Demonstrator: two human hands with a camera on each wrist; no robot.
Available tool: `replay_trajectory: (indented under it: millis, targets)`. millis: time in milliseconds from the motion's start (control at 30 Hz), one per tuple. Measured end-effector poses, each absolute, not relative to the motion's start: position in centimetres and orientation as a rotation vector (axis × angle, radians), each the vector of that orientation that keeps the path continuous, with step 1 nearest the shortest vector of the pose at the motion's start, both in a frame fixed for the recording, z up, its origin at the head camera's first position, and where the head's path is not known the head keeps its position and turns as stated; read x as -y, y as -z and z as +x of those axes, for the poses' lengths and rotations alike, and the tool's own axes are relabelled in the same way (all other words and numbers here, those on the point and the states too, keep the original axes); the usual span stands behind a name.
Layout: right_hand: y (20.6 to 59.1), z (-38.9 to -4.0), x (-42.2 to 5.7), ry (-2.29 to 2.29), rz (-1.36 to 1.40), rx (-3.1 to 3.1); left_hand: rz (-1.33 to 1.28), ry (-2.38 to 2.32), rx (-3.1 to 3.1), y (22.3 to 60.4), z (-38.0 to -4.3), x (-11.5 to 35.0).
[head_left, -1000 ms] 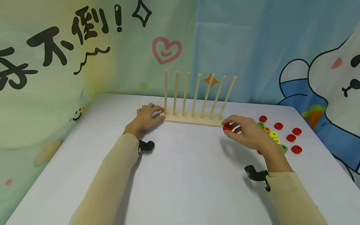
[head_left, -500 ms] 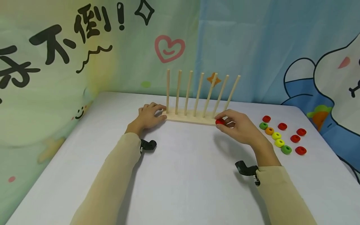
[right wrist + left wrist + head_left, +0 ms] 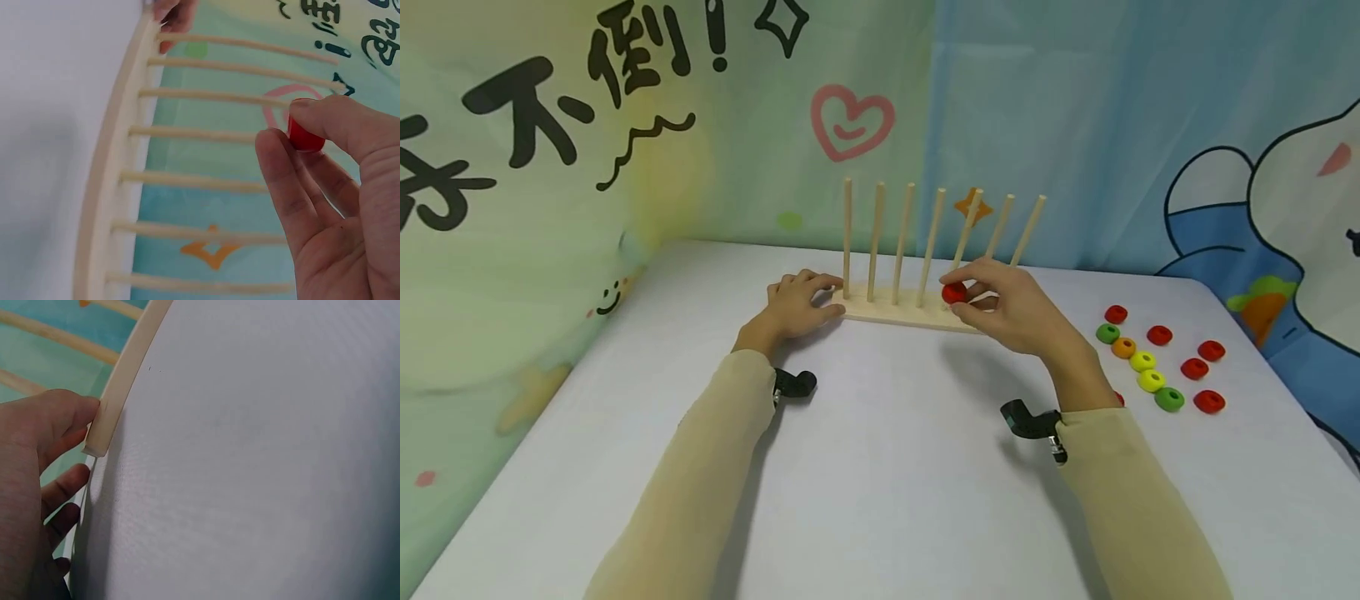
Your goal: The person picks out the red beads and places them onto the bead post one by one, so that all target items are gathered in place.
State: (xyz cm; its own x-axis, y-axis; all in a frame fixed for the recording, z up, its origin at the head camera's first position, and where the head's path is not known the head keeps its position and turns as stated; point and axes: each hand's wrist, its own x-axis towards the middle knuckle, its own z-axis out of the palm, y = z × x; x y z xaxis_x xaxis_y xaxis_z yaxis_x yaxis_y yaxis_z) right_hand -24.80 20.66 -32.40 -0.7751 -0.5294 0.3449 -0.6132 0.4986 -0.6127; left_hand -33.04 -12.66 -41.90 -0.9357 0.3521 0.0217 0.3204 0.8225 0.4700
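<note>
A pale wooden peg stand [image 3: 910, 312] with a row of several upright dowels stands toward the back of the table. My left hand [image 3: 797, 305] grips its left end, the thumb [image 3: 81, 411] at the front edge of the base and a finger behind. My right hand [image 3: 1011, 308] pinches a red bead [image 3: 954, 292] between thumb and fingertips, raised in front of the right-hand dowels and below their tops. In the right wrist view, the red bead [image 3: 306, 128] shows its side, and the dowels run behind the fingers.
Right of the stand lie loose beads: several red beads [image 3: 1210, 402], green beads [image 3: 1169, 399], yellow beads [image 3: 1142, 361] and an orange bead [image 3: 1123, 347]. A printed cloth backdrop [image 3: 1037, 108] hangs behind the white table [image 3: 880, 467].
My right hand has carried the red bead left and upward, from the stand's right end to in front of the dowels. The left hand has stayed at the stand's left end.
</note>
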Motion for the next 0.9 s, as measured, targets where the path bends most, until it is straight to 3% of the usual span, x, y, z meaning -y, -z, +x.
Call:
replay_trajectory:
  millis: [300, 900]
  targets:
    - [28.8, -23.1, -15.9, -1.315, 0.951, 2.517, 0.544, -0.674, -2.955, 41.8, -33.3, 12.8]
    - [28.3, -24.7, -11.7, -1.473, 0.949, 2.283, 0.471, -0.679, -2.97, 42.1, -33.4, 12.9]
